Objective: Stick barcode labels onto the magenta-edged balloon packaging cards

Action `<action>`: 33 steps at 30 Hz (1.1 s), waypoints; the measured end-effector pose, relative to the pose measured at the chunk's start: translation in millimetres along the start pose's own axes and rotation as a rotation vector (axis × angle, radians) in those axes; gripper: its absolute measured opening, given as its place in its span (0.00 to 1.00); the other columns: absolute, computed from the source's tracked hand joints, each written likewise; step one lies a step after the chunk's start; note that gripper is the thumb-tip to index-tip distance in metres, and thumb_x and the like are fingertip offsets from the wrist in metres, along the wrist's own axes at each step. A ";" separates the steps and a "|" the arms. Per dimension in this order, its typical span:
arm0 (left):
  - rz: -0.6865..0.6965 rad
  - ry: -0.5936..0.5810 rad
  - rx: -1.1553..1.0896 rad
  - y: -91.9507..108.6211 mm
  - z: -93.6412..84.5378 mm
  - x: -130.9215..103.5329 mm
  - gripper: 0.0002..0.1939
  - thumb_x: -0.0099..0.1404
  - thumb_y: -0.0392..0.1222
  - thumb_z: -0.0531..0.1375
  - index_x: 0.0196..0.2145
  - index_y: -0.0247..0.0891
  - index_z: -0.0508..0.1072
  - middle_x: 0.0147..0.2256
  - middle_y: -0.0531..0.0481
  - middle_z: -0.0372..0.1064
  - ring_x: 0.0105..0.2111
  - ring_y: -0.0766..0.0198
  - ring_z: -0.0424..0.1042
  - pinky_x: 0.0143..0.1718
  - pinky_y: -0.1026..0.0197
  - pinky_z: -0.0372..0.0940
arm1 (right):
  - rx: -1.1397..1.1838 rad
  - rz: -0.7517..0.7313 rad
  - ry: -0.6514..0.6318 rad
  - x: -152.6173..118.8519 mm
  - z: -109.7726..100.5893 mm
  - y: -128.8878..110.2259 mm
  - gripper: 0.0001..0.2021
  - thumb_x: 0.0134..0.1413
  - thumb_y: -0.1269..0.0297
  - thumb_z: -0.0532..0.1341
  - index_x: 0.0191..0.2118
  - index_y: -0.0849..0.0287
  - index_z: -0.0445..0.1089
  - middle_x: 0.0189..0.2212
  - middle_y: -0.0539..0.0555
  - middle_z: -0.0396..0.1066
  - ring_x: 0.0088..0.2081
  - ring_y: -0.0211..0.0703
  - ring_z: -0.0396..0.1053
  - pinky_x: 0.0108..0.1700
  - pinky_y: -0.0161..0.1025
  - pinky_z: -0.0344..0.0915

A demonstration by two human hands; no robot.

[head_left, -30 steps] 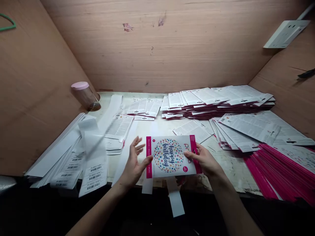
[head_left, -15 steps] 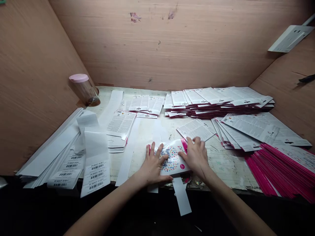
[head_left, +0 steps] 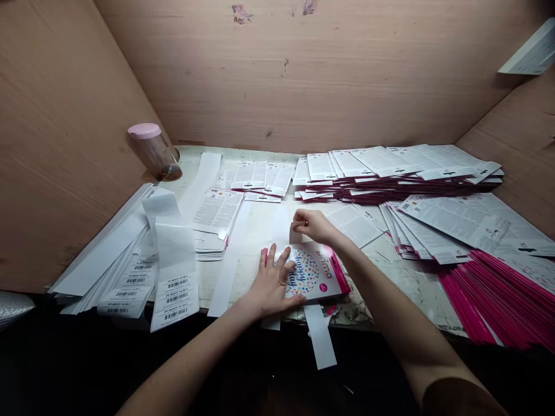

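Observation:
A white packet [head_left: 318, 268] printed with "prima", "happy" and coloured dots lies near the table's front edge, its pink end to the right. My left hand [head_left: 275, 283] rests on its left part, fingers spread and flat. Just beyond the packet's far edge, my right hand [head_left: 314, 225] has its fingertips pinched on the raised end of a white paper strip [head_left: 295, 235]. Another length of white strip [head_left: 321, 341] sticks out from under the packet and hangs over the front edge. Whether both ends belong to one strip is hidden by the packet.
Printed barcode labels [head_left: 176, 294] and long paper strips [head_left: 102, 242] lie at the left. A lidded clear jar [head_left: 158, 153] stands behind them. Stacked cards [head_left: 390, 173] line the back right, with a fanned pile of pink-edged packets [head_left: 494, 300] in front. Wooden panels [head_left: 277, 75] enclose the table.
My right hand has let go of the packet's right side and moved up and left, now pinching the strip end. The left hand stays on the packet. The view has shifted slightly.

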State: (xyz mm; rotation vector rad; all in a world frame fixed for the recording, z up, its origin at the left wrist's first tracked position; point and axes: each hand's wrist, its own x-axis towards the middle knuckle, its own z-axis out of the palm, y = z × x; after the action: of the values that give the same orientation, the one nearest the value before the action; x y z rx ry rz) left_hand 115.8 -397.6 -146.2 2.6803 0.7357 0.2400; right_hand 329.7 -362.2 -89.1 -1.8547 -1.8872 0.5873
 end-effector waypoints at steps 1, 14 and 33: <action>-0.008 0.012 -0.010 -0.5 1.8 0.3 0.46 0.56 0.69 0.59 0.63 0.38 0.55 0.68 0.36 0.43 0.67 0.33 0.31 0.63 0.28 0.32 | 0.014 -0.027 0.039 -19.6 5.4 -1.0 0.03 0.51 0.74 0.62 0.30 0.59 0.68 0.29 0.50 0.73 0.34 0.40 0.70 0.38 0.37 0.66; 0.025 -0.068 0.041 6.4 -5.7 0.4 0.42 0.58 0.68 0.57 0.66 0.53 0.54 0.70 0.50 0.38 0.66 0.25 0.26 0.60 0.25 0.28 | -0.093 -0.399 0.134 -227.8 67.2 -6.2 0.32 0.47 0.49 0.68 0.55 0.59 0.65 0.62 0.67 0.58 0.64 0.64 0.51 0.59 0.63 0.61; 0.048 -0.002 -0.217 6.7 -14.4 7.8 0.35 0.70 0.44 0.51 0.69 0.40 0.39 0.61 0.48 0.62 0.64 0.61 0.55 0.68 0.46 0.37 | 0.215 -0.083 0.246 -94.1 55.0 16.0 0.07 0.53 0.64 0.64 0.27 0.57 0.68 0.32 0.53 0.65 0.38 0.46 0.62 0.43 0.45 0.62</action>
State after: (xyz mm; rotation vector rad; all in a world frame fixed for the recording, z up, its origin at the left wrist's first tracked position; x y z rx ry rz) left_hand 121.9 -394.7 -129.9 2.4939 0.6080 0.3102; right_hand 312.7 -456.1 -144.0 -1.6228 -1.6631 0.4884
